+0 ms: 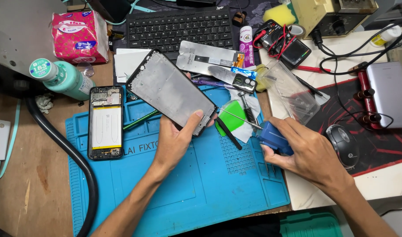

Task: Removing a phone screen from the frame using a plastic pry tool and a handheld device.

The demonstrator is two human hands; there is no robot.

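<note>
Nearest: blue repair mat point(201, 184) spread over the wooden bench, forearms crossing it. Above its top edge, black keyboard point(179, 27). Left on the mat, opened phone body point(105, 121), battery showing. Held tilted over the mat's middle, grey phone frame point(171, 92), pinched at its lower corner by left hand point(174, 138), thumb on top, fingers curled beneath. At the mat's right edge, right hand point(306, 151) closed around a small blue tool point(274, 137), thin metal tip point(238, 117) pointing toward the frame.
</note>
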